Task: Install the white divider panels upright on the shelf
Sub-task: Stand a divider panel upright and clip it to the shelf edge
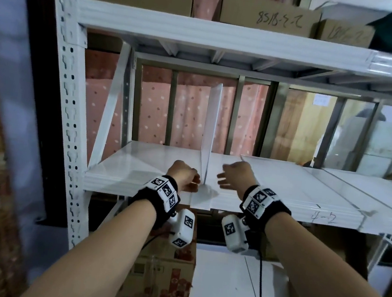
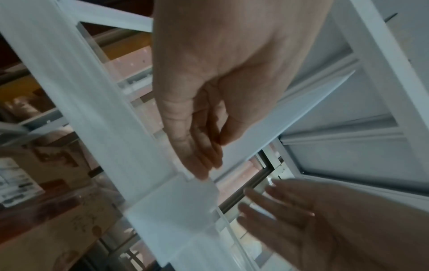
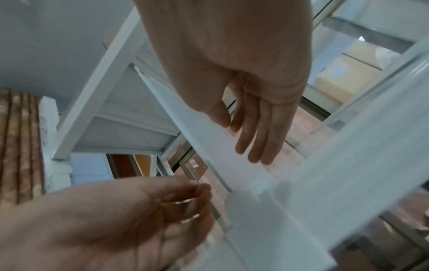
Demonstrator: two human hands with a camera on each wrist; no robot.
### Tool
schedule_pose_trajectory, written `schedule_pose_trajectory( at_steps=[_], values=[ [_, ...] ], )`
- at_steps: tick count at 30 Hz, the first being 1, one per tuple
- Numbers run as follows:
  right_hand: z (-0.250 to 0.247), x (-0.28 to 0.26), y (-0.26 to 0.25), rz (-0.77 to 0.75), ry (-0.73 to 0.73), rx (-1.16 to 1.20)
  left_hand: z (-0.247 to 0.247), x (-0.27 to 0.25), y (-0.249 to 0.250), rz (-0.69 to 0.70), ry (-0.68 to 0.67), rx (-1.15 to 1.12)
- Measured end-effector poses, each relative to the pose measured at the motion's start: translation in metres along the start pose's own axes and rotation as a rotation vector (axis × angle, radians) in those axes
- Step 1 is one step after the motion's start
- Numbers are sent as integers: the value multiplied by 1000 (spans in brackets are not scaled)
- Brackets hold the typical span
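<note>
One white divider panel stands upright near the middle of the white metal shelf. Its front tab hangs over the shelf's front edge. My left hand is just left of the panel's base. In the left wrist view its fingertips touch the panel's front corner. My right hand hovers just right of the panel with its fingers straight and holds nothing. The right wrist view shows those fingers beside the panel's face.
Cardboard boxes sit on the shelf above. A perforated white upright stands at the left. More boxes lie on the floor below. Behind the shelf are a pink dotted curtain and a window frame. To the right the shelf surface runs on.
</note>
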State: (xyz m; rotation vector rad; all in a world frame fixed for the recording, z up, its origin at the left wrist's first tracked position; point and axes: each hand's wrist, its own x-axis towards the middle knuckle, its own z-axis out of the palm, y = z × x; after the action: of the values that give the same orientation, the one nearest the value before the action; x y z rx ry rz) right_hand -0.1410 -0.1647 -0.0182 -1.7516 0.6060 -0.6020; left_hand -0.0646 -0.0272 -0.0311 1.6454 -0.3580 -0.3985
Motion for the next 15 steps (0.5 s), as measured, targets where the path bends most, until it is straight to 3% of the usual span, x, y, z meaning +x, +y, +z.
schedule_pose_trajectory(
  at_steps=[3, 5, 11, 15],
  values=[
    [0, 12, -29, -137, 95, 21, 11, 7, 1, 80, 62, 125],
    [-3, 17, -50, -241, 131, -47, 19, 6, 3, 134, 21, 228],
    [-2, 19, -93, -814, 251, -428, 38, 2, 16, 390, 59, 532],
    [0, 22, -118, -928, 161, -610, 49, -5, 24, 433, 149, 617]
  ],
)
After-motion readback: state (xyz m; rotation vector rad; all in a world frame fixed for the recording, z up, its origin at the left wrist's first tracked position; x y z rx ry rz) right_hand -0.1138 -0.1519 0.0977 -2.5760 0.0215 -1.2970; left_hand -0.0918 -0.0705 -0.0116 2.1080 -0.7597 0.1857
